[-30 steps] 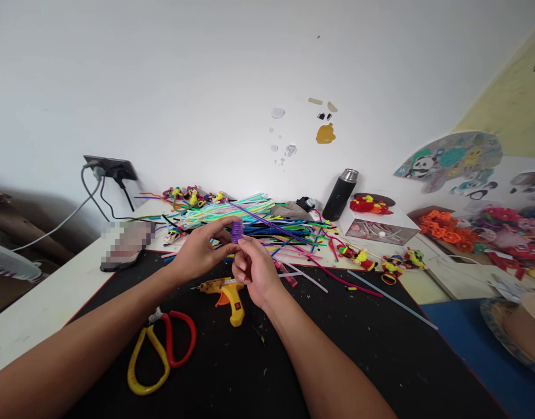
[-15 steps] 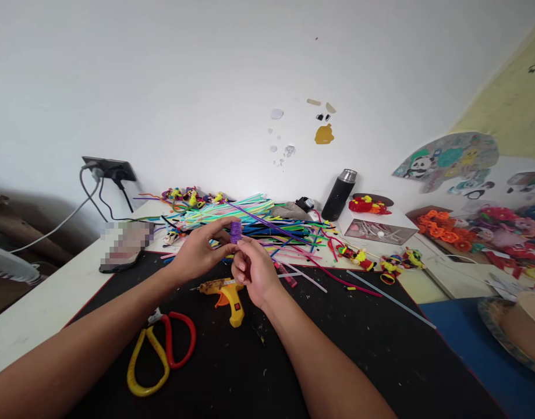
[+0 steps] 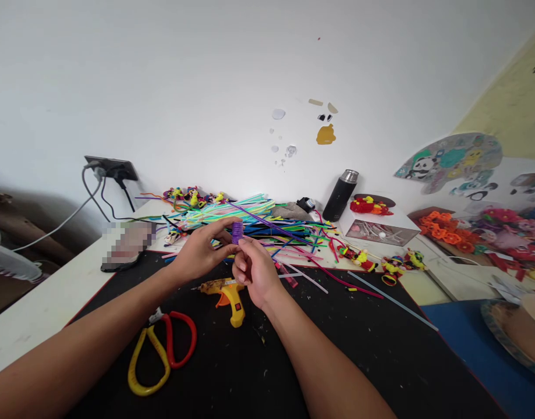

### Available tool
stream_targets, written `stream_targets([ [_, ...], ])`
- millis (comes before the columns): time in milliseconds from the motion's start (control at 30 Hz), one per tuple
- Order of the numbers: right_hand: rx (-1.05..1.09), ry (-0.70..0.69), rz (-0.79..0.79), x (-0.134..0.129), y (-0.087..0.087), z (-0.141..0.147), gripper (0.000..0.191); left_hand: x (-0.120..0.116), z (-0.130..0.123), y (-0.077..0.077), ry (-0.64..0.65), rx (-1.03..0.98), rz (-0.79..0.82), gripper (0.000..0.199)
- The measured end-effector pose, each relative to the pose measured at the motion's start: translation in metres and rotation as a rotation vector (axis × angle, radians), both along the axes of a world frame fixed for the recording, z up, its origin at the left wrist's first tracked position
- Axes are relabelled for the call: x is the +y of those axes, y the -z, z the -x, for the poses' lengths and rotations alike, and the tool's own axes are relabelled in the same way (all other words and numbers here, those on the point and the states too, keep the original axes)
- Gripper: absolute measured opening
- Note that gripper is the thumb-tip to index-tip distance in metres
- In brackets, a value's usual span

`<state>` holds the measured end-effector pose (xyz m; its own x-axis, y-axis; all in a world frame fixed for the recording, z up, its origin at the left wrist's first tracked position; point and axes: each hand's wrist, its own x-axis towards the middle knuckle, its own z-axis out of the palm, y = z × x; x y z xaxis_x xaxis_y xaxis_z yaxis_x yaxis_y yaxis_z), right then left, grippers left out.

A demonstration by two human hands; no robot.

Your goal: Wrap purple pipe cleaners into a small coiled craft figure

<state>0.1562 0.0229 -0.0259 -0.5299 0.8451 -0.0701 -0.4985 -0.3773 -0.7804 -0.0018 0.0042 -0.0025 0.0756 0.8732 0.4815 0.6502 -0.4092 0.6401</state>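
Observation:
A small purple coil [image 3: 237, 232] is held upright between both hands above the back part of the black mat [image 3: 337, 361]. My left hand [image 3: 202, 249] pinches it from the left, thumb below and index finger at its upper part. On the right, my right hand [image 3: 256, 267] has its thumb and fingertips against the coil's lower end, its other fingers curled. Just below the hands lies a yellow glue gun [image 3: 236, 305], pointing left. Pliers with red and yellow handles [image 3: 169, 349] rest by my left forearm.
A pile of coloured pipe cleaners [image 3: 250, 215] lies behind the hands. Further right are a black flask [image 3: 340, 196], a white box [image 3: 381, 230] and small figures [image 3: 392, 267]. A phone [image 3: 130, 243] sits at the left, below a wall socket [image 3: 112, 167] with cables.
The view has shifted slightly. The purple coil has turned a little between the fingers; both hands keep nearly the same pose.

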Motion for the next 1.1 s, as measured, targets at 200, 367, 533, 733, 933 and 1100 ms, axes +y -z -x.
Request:
stream_targets([
  [200,-0.011,-0.002,0.006,-0.0008,-0.0013,-0.0006,0.033,-0.0009,-0.0014,-0.0014,-0.002,-0.005,0.009,0.051],
  [367,-0.001,-0.006,0.001,-0.0009,-0.0011,-0.0005,0.033,-0.0009,-0.0017,-0.0022,0.007,-0.016,0.015,0.051],
  [533,-0.003,-0.005,0.001,0.0000,-0.0013,-0.0004,0.033,-0.0006,-0.0019,-0.0029,0.005,-0.003,0.024,0.049],
  [733,0.001,-0.002,0.002,-0.0007,-0.0005,-0.0007,0.033,-0.0012,-0.0015,-0.0041,-0.003,0.005,0.033,0.049],
  [933,0.005,-0.006,-0.005,-0.0010,-0.0005,-0.0006,0.032,-0.0006,-0.0003,-0.0027,0.004,0.024,0.011,0.048],
  [1100,0.002,-0.003,-0.006,-0.0005,-0.0011,-0.0009,0.032,-0.0010,-0.0006,-0.0024,0.000,0.025,0.010,0.048],
])
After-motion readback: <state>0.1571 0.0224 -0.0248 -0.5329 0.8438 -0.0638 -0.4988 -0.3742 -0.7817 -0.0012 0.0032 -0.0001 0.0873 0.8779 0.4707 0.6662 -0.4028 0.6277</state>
